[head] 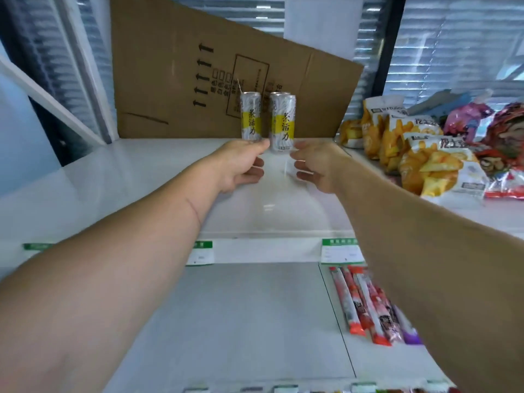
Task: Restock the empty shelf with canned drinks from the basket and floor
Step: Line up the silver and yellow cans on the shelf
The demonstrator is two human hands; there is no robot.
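A flattened cardboard sheet (198, 69) leans at the back. Orange chip bags (419, 154) lie to the right. Red snack sticks (365, 304) lie on the lower shelf (241, 321), below price tags (341, 251).

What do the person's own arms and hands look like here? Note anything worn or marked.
Both forearms are bare, no sleeves in view. The left hand and right hand wear no gloves, rings or watch. The left forearm bears a thin line-shaped mark near the wrist.

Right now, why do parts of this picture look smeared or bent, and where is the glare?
Head view: wide-angle bending curves the shelf edges and stretches the forearms; the stick packets at lower right are smeared; soft glare sits on the shelf below both hands; the cans read fairly sharp.
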